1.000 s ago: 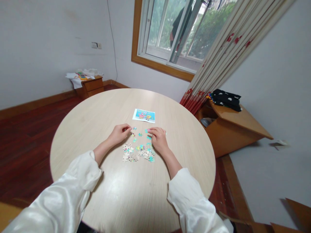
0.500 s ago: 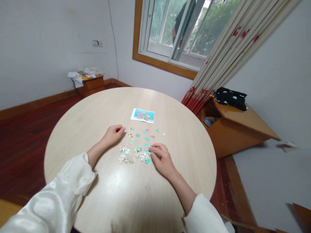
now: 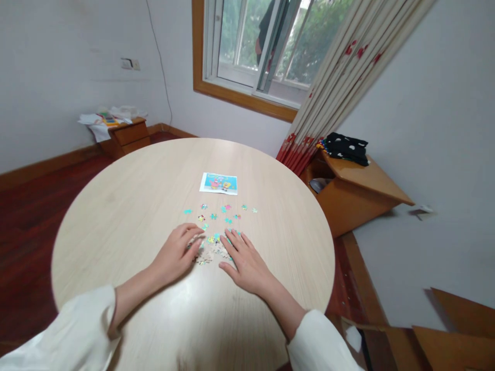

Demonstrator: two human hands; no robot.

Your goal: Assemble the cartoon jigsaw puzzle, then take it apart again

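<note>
A pile of jigsaw puzzle pieces (image 3: 204, 256), many grey side up, lies between my hands. My left hand (image 3: 180, 251) is at the pile's left edge, fingers loosely curved and apart from the thumb, with no piece visible in it. Over the right side of the pile, my right hand (image 3: 245, 263) lies palm down with its fingers spread, hiding some pieces. Beyond the pile, several loose coloured pieces are scattered, among them a teal piece (image 3: 187, 211) at the left and a pink piece (image 3: 228, 206). Behind these lies a picture sheet (image 3: 219, 183) with cartoon figures.
Everything lies on a round pale wooden table (image 3: 127, 201). A small cabinet (image 3: 131, 136) with papers stands at the back left. To the right is a tilted wooden cabinet (image 3: 359, 198) with dark cloth (image 3: 346, 148) on top. A person (image 3: 266, 31) shows through the window.
My left hand has come down and back to the pile, leaving a teal piece lying at the upper left. My right hand has spread out over the pieces. The view has shifted right.
</note>
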